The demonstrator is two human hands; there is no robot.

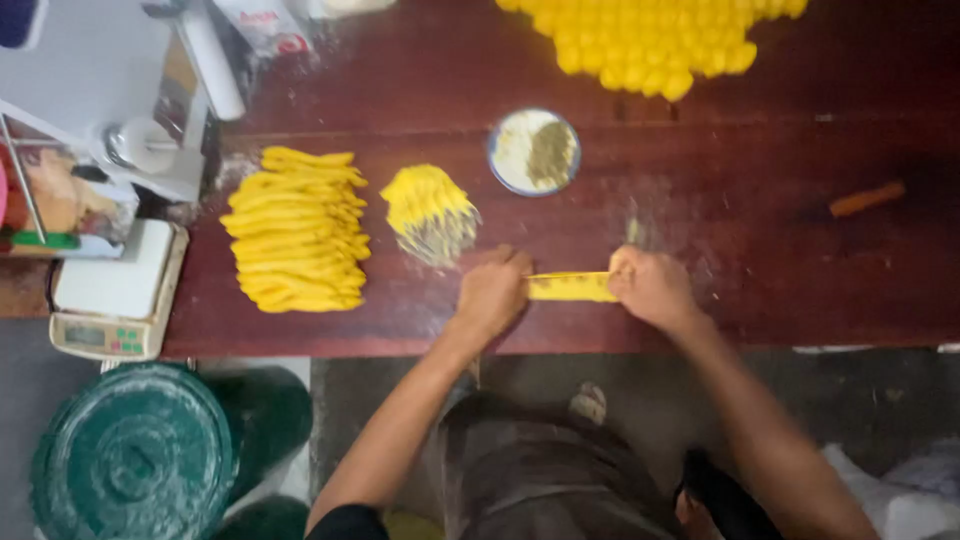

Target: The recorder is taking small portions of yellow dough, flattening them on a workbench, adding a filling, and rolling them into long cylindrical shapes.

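Note:
A flat yellow dough strip [570,287] lies on the dark red wooden table [780,240] near its front edge. My left hand [492,290] grips its left end with closed fingers. My right hand [650,287] grips its right end the same way. The strip is stretched level between both hands. To the left lies a small fanned heap of yellow strips [428,205], floury at its near side. Further left sits a big pile of yellow dough strips [297,230].
A blue-rimmed bowl [535,150] of white and greenish powder stands behind my hands. Several yellow dough balls [650,40] cover the far edge. An orange stick [866,198] lies at right. A kitchen scale [120,295] sits at left, a green lidded bucket [135,455] below it.

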